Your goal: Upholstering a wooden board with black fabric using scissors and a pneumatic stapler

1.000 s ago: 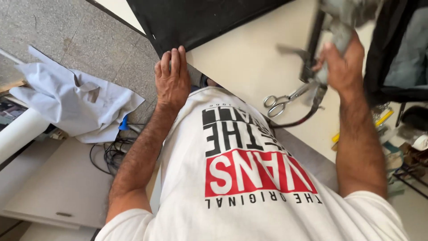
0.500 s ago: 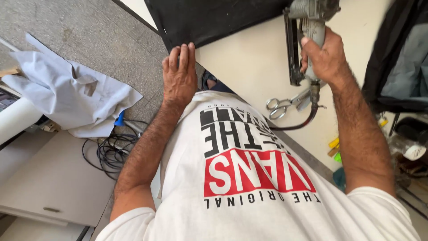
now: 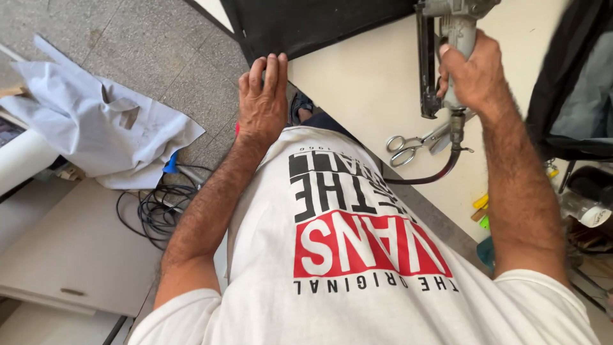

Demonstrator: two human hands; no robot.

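Looking down from the head camera, one view only. The right hand point(image 3: 474, 73) is wrapping all its fingers tight around the grey handle of a staple gun point(image 3: 451, 38), at about 1 o'clock in the picture. The gun is standing nose-up toward the top edge, its long dark magazine running down its left side, above the cream tabletop point(image 3: 364, 83). A dark hose point(image 3: 429, 176) is leaving the base of the handle and curving down toward 5 o'clock, ending near the edge of the table.

The left hand point(image 3: 263, 102) is lying flat at 12 o'clock, fingers pressed together and stretched out, fingertips touching the lower edge of a sheet of black fabric point(image 3: 306, 22) where it is meeting the table corner. It is pinching nothing; the palm is only pressing down.

Scissors point(image 3: 412, 142) with metal loops are lying on the tabletop just below the gun, touching or almost touching the hose; cannot tell which.

At 9 o'clock, a crumpled pale grey cloth point(image 3: 102, 131) is resting on the stone floor. Below it, at 8 o'clock, a coil of black cables point(image 3: 153, 211) is lying beside a flat beige board point(image 3: 70, 255). A white printed shirt point(image 3: 357, 255) is filling the lower middle.
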